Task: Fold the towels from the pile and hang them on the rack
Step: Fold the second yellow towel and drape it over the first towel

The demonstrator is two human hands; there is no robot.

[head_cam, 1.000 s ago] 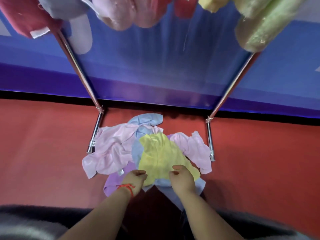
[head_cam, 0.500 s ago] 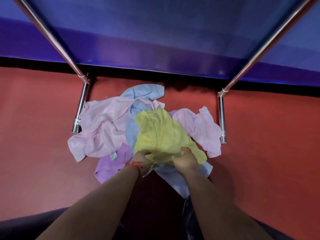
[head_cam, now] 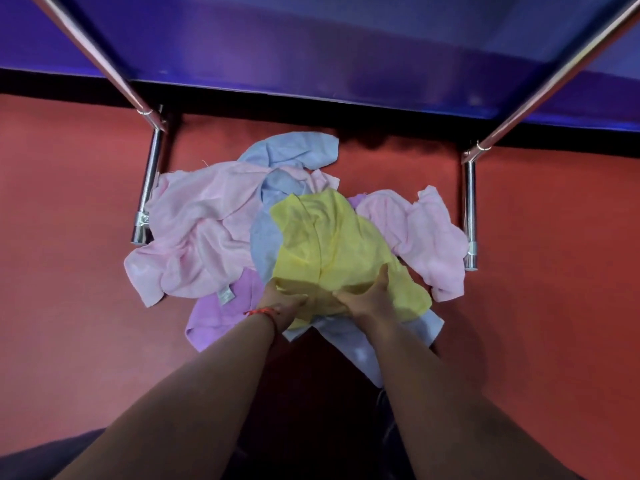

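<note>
A pile of towels lies on the red floor between the rack's legs. On top is a yellow towel [head_cam: 325,244]. My left hand [head_cam: 282,301] grips its near edge at the left, and my right hand [head_cam: 367,299] grips the same edge just to the right. Under and around it lie a large pink towel [head_cam: 204,230], a second pink towel [head_cam: 426,233], a light blue towel [head_cam: 291,155], a purple towel [head_cam: 221,313] and a pale blue one [head_cam: 353,344]. The metal rack's left leg [head_cam: 149,188] and right leg [head_cam: 470,209] stand on either side; its upper bars are out of view.
A blue-purple wall panel [head_cam: 311,46] with a black base strip runs behind the rack. Red floor [head_cam: 69,237] stretches left and right of the pile. Slanted rack struts [head_cam: 104,60] cross the upper corners.
The view dropped from the hung towels down to the pile. Both hands slid forward onto the yellow towel's near edge and closed on it.
</note>
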